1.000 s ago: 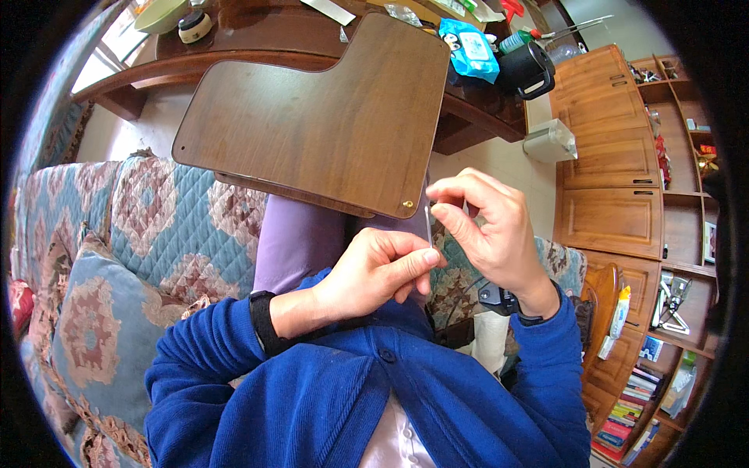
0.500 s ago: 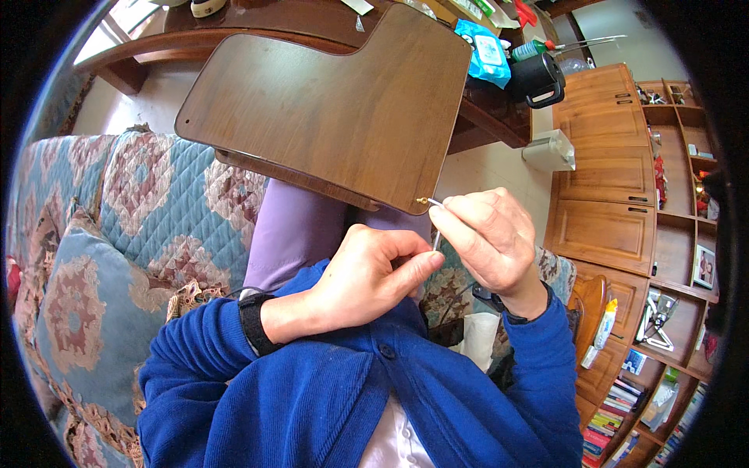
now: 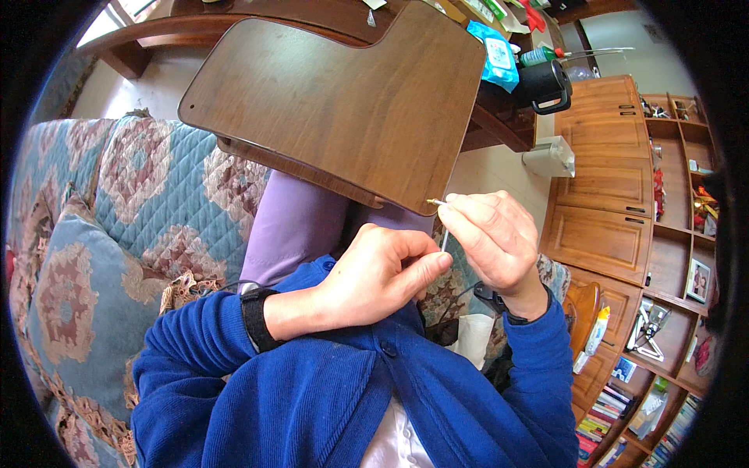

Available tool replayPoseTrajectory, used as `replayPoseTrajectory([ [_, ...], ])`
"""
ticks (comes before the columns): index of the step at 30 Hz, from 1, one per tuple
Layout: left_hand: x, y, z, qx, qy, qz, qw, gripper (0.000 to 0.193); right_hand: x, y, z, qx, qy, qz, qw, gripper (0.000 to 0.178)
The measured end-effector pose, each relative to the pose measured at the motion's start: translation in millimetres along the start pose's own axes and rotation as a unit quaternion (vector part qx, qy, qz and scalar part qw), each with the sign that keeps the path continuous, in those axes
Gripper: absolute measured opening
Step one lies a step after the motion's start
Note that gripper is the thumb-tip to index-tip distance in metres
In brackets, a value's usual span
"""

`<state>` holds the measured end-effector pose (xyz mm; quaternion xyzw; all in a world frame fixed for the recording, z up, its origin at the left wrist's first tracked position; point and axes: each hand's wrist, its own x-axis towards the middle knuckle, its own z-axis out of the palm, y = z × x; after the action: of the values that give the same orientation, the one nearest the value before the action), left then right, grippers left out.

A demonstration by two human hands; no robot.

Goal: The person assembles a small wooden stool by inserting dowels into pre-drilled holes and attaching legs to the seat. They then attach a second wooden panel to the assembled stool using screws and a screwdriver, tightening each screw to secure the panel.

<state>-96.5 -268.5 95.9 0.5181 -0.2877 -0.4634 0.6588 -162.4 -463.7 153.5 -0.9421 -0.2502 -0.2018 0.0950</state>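
Brown wooden shelving [image 3: 669, 251] holds multicoloured books [image 3: 612, 402]; smooth, L-shaped wood-grain board [image 3: 335, 109] with rounded corners sits over purple-trousered lap [image 3: 292, 214], small shiny brass fitting [image 3: 433, 202] at its near right corner. Right hand [image 3: 495, 238] pinches thin pale rod [image 3: 443, 204] at the fitting; left hand [image 3: 374, 273] grips slim pale shaft [image 3: 445, 240] by thumb and index finger, can't tell if joined. Quilted blue floral sofa cover [image 3: 148, 210] at left.

The board [image 3: 343, 105] is brown wood-grain, the cardigan [image 3: 289, 390] blue, the trousers [image 3: 300, 214] purple.
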Motion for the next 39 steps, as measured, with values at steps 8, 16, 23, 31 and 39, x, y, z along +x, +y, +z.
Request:
replayPoseTrajectory([
  [8,-3,-1,-1,-0.051,-0.031,-0.041,0.997,0.033,10,1,-5,0.009,-0.025,-0.008,1.000,0.033],
  [16,-6,6,-8,-0.084,-0.043,-0.026,0.995,0.037,30,8,-15,0.047,-0.102,-0.006,0.994,0.025],
  [23,-9,18,-37,0.296,0.107,0.164,0.935,0.022,38,10,-13,0.099,-0.148,0.088,0.980,0.016],
  [31,10,41,-63,0.412,0.193,0.216,0.864,0.011,38,5,-8,0.239,-0.107,0.294,0.919,0.008],
  [39,24,59,-56,0.503,0.213,0.188,0.816,0.026,31,0,0,0.227,-0.054,0.310,0.922,0.010],
])
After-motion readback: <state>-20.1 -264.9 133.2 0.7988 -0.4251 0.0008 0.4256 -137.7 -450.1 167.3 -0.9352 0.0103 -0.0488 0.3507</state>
